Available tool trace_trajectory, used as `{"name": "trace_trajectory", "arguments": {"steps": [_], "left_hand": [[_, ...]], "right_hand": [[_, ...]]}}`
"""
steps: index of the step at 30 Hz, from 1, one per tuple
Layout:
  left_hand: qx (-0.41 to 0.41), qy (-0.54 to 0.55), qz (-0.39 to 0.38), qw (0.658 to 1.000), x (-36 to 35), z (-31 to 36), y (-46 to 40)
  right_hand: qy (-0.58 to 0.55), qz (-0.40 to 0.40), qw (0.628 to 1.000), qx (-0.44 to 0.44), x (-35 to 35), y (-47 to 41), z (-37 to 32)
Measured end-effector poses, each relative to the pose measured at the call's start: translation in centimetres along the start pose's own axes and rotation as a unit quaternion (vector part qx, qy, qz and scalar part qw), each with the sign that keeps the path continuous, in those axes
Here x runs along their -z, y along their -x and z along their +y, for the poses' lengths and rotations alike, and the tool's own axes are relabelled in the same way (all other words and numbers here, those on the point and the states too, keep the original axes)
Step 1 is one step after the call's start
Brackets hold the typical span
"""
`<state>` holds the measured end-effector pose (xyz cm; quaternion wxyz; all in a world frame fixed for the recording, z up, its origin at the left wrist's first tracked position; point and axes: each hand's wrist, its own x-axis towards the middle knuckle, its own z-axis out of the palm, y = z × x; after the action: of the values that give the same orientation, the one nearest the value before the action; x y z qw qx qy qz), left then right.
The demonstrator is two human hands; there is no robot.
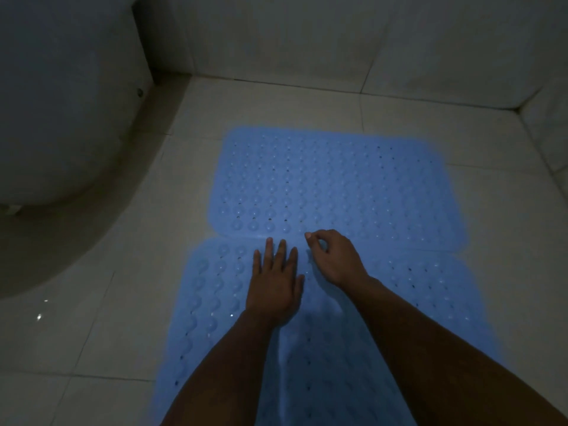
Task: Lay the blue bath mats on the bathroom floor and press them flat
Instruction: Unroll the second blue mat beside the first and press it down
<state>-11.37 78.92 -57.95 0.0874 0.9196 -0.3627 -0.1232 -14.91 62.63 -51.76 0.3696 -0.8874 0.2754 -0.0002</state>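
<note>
- on the near blue mat [415, 302], close to its far edge, the left hand [274, 287] is laid palm down with the fingers spread and stretched out flat, nothing being gripped.
- just beside it, the right hand [335, 259] is held over the seam where the two mats meet, its fingers curled inward with thumb and forefinger drawn together; whether the mat edge is actually pinched between them cannot be told in the dim light.
- both forearms are seen reaching in from the bottom edge, bare, and nearly parallel.
- the near blue mat is spread on the tiled floor [92, 348] beneath the arms, and a lengthwise crease is seen down its middle between the forearms.
- the far blue mat [332, 186] is laid flat beyond it, shifted a little to the right, with its near edge touching or slightly overlapping the near mat's far edge.
- both mats are covered with rows of round bumps and small holes.
- to the left, a toilet [55, 103] is seen, its base resting on the floor, well apart from the mats.
- behind the far mat, a tiled wall [307, 41] is met by the floor.
</note>
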Motion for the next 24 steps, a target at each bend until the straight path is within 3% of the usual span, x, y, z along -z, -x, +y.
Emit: {"name": "trace_trajectory", "arguments": {"steps": [3,10,24], "left_hand": [[-0.012,-0.013,-0.009,1.000,-2.0,1.1,-0.7],[-0.029,-0.016,0.062,0.998,-4.6,0.6,-0.9],[-0.004,0.011,0.023,1.000,-3.5,0.9,-1.2]], "right_hand": [[-0.005,0.033,0.999,0.037,0.0,0.3,1.7],[0.015,0.124,0.986,0.113,-1.4,-1.5,3.3],[0.029,0.097,0.989,0.107,-1.1,-0.5,4.0]]}}
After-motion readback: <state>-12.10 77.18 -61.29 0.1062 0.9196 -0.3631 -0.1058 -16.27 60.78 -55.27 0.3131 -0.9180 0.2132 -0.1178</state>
